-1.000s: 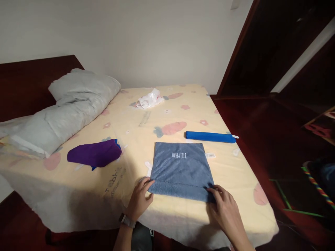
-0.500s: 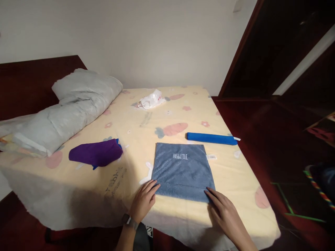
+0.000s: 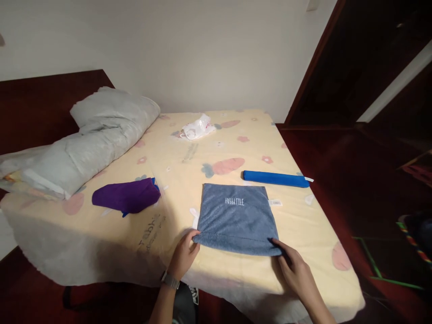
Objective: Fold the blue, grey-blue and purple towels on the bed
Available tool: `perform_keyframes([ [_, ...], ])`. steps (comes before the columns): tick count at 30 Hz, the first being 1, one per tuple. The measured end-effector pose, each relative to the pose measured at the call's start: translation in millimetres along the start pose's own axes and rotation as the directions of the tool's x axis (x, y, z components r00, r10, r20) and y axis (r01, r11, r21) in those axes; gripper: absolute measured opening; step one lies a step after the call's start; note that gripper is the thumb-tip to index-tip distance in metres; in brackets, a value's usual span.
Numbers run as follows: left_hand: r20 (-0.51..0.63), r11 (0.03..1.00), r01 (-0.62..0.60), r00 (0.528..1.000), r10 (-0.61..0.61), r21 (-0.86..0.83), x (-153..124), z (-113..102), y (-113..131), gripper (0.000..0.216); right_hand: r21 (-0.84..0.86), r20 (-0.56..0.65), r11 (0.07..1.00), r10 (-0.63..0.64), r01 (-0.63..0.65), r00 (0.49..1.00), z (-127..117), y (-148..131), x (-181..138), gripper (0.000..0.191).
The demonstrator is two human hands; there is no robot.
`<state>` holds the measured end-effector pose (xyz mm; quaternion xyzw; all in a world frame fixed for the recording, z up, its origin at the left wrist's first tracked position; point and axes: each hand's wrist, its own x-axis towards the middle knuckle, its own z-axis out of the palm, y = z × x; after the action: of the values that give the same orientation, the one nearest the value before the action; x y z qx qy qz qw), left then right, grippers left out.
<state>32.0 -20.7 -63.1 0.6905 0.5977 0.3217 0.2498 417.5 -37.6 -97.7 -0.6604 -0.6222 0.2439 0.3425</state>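
Left hand (image 3: 184, 254) and right hand (image 3: 295, 267) pinch the towel (image 3: 236, 220) at its near corners (open sheet (image 3: 312, 234) borders its right edge).

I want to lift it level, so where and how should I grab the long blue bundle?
Probably the middle of the long blue bundle, from above, the nearer right hand spanning its narrow width once free of the grey-blue cloth. The bundle lies flat, long side towards you, and looks slim. The white tag at its right end looks too thin.
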Motion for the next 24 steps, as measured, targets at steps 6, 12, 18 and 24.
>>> perform_keyframes([
  [6,-0.082,0.988,0.132,0.987,-0.139,-0.083,9,8,-4,0.034,0.140,-0.083,0.955,0.276,-0.263,0.958,2,-6,10,0.055],
  [12,-0.203,0.959,0.194,0.950,-0.236,-0.207,17,20,3,0.046,0.135,-0.123,0.936,0.342,-0.326,0.932,4,-18,20,0.059],
  [18,-0.151,0.822,0.272,0.907,-0.392,-0.500,23,26,14,0.059,-0.065,-0.156,0.929,0.351,-0.364,0.923,5,-36,19,0.057],
  [24,-0.030,0.674,0.317,0.893,-0.449,-0.667,25,32,10,0.064,0.066,-0.166,0.893,0.450,-0.445,0.877,7,-45,21,0.060],
])
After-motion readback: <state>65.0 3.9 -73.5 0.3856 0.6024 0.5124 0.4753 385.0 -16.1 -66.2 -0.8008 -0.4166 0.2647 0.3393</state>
